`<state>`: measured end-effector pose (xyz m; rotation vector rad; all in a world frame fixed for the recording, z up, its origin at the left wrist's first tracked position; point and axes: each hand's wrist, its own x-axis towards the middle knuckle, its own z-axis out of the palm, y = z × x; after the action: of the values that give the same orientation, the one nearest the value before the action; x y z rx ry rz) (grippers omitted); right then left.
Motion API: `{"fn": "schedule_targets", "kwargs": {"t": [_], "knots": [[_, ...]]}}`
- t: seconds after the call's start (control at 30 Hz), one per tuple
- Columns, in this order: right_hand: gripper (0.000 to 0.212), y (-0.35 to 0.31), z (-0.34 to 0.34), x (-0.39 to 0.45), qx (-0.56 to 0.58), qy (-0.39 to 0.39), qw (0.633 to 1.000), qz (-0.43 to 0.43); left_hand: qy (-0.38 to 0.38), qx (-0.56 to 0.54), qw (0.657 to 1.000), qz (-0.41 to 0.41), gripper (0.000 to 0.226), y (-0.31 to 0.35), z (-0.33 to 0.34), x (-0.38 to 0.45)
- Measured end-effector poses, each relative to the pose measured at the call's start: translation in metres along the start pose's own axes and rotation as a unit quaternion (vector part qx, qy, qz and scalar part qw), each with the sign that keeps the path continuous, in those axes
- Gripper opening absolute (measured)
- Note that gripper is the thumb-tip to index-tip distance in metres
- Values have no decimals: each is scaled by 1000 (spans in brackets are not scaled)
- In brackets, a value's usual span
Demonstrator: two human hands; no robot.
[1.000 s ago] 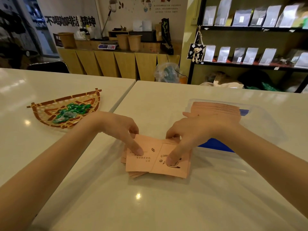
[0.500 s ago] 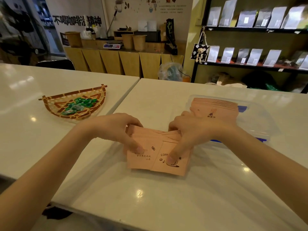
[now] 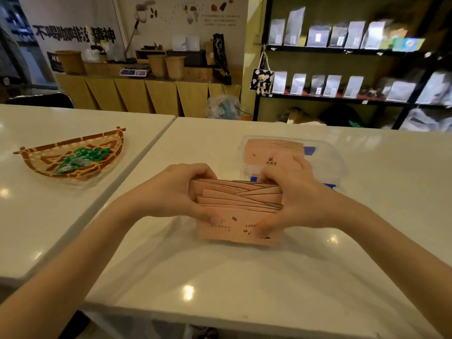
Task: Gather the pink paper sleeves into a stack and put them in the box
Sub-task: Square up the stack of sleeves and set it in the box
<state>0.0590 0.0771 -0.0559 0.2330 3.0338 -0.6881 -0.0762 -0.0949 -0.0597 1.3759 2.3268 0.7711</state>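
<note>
Left hand (image 3: 178, 192) and right hand (image 3: 291, 199) clamp the ends of the pink sleeves (image 3: 238, 204), bundle standing on edge on the table (image 3: 220, 277), top edges fanned and uneven. Box (image 3: 327, 162) just behind, already holding sleeves. Risk: loose squeeze lets skewed sleeves slip out during transfer.

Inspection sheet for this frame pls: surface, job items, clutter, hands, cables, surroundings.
Surface: white table, glossy, second table abutting on the left.
Job's things: pink sleeve bundle, edges uneven; clear box behind, already holding a pink stack.
Clutter: woven basket with green candies.
Grippers: left hand and right hand clamp the bundle's ends.
Cables: nothing seen.
Surroundings: shelves of silver pouches, wooden counter.
</note>
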Motion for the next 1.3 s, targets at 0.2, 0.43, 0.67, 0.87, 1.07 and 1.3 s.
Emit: {"fn": "schedule_targets", "kwargs": {"t": [0.2, 0.43, 0.67, 0.87, 1.07, 1.3], "knots": [[58, 26, -3, -24, 8, 102, 995, 18, 46, -45, 997, 48, 49, 14, 26, 18], [62, 39, 11, -26, 51, 104, 992, 42, 26, -56, 998, 29, 54, 12, 38, 25], [69, 49, 23, -23, 114, 92, 988, 55, 34, -47, 998, -15, 61, -9, 43, 19], [70, 55, 24, -31, 199, 95, 973, 71, 43, -51, 997, -22, 65, -21, 49, 10], [69, 61, 33, -35, 244, 95, 962, 79, 58, -81, 995, -24, 84, -34, 60, 3], [46, 63, 40, -36, 260, 135, 954, 57, 49, -125, 991, 27, 54, -24, 71, 2]]}}
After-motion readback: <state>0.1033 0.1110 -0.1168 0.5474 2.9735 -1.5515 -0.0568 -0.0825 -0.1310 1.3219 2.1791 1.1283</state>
